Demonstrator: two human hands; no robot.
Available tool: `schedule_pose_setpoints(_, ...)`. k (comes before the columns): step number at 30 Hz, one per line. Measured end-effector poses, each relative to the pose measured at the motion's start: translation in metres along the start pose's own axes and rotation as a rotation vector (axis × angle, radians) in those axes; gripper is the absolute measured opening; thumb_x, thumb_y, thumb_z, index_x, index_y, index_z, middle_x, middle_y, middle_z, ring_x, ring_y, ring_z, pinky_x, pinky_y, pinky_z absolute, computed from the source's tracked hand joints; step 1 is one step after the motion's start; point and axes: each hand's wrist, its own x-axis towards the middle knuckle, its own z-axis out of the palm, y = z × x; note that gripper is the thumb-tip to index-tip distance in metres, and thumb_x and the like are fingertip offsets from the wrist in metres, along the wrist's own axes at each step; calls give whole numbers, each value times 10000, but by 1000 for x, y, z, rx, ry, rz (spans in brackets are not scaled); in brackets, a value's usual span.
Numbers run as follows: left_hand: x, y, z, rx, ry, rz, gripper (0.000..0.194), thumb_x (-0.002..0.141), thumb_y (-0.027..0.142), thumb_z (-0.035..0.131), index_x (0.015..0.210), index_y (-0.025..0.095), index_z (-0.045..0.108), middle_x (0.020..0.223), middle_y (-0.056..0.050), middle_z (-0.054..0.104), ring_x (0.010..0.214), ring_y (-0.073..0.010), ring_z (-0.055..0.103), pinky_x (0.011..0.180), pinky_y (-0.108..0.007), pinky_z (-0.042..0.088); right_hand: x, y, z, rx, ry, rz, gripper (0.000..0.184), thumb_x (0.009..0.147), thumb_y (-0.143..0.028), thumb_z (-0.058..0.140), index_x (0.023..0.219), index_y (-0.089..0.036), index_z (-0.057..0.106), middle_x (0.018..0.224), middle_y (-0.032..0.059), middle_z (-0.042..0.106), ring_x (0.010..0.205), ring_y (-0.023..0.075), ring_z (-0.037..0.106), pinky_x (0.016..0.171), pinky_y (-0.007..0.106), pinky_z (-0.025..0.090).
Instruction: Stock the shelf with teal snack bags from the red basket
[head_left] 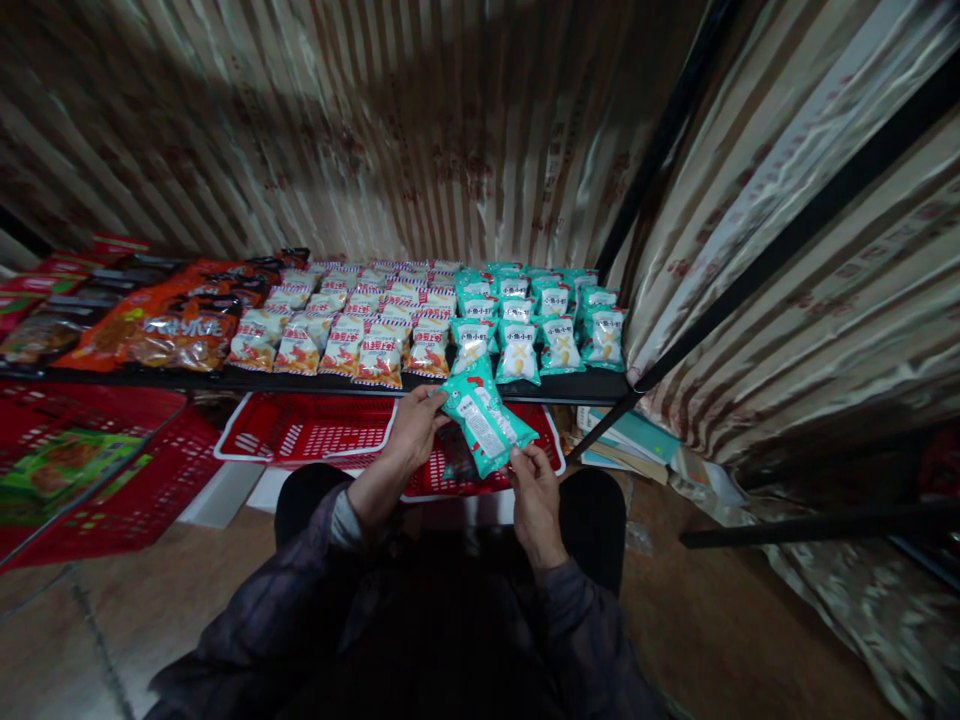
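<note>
I hold a teal snack packet (486,420) between both hands, its back label facing up, just in front of a low dark shelf (585,388). My left hand (412,430) pinches the packet's upper left corner. Fingers of my right hand (534,490) grip its lower right edge. Right behind the packet, rows of matching teal packets (547,320) lie on the shelf's right part. White and red snack packets (360,335) fill the shelf's middle.
Orange and red snack bags (172,325) lie at the shelf's left. Red plastic baskets (307,428) sit under the shelf edge, another red basket (112,470) at far left. A striped curtain hangs behind; black poles (750,290) cross at right. Books (630,440) lie on the floor.
</note>
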Motion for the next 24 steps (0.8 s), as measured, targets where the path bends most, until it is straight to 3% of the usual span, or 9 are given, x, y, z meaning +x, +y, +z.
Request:
schedule_pose_setpoints(8, 6, 0, -2, 84, -78, -3, 74, 658, 193, 681, 702, 178, 624, 674, 27, 601, 627, -111, 551, 614, -225, 463, 4, -3, -7, 66, 2, 68, 404, 572, -427, 826, 789, -206, 567, 702, -49, 639, 598, 93, 569, 572, 222, 466)
schedule_pose_setpoints(16, 17, -1, -3, 179, -183, 59, 405, 505, 464, 859, 705, 157, 688, 660, 15, 653, 601, -103, 547, 618, -226, 424, 6, -2, -15, 13, -24, 33, 397, 593, -452, 805, 784, -202, 563, 618, -74, 575, 567, 89, 527, 556, 216, 435)
schedule_pose_setpoints(24, 17, -3, 6, 181, -88, 101, 539, 344, 565, 872, 610, 146, 660, 577, 34, 609, 556, -89, 491, 579, -224, 399, 7, -7, -20, -33, -93, 48, 392, 610, -487, 789, 739, -199, 556, 587, -71, 550, 549, 95, 510, 553, 226, 424)
